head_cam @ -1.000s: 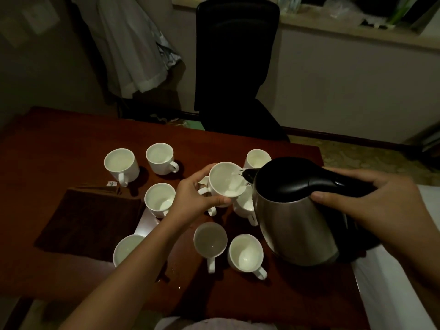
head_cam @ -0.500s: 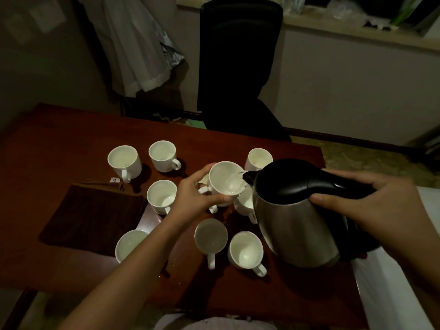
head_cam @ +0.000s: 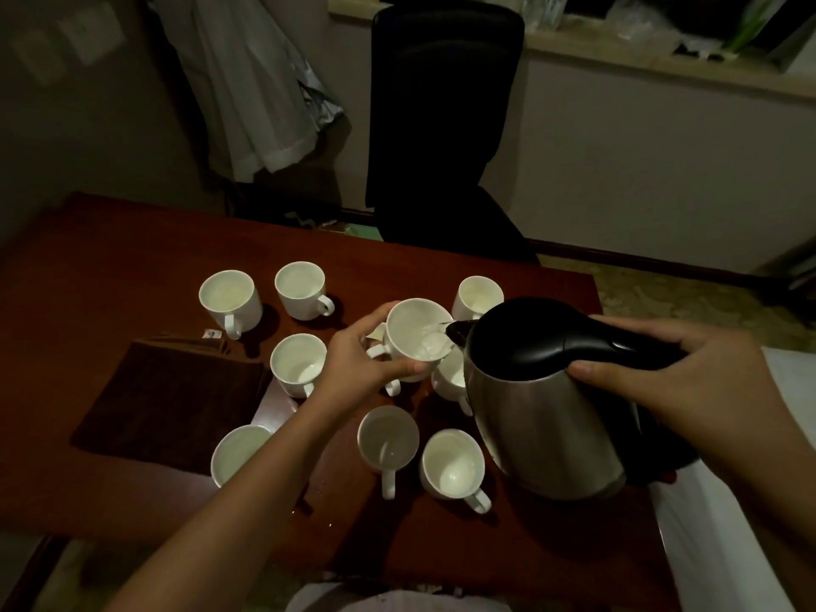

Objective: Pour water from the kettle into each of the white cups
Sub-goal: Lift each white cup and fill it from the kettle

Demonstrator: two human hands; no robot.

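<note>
Ten white cups: nine on table (head_cam: 110, 267), one held cup (head_cam: 417, 331) mid-frame. One steel kettle (head_cam: 538, 404). One brown cloth (head_cam: 172, 399). One black chair (head_cam: 441, 125). Two hands.

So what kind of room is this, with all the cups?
Probably an office or meeting room, though I can't be sure. A black office chair stands behind a dark red wooden table, many matching white cups are set out for guests, and a window ledge holds clutter.
</note>
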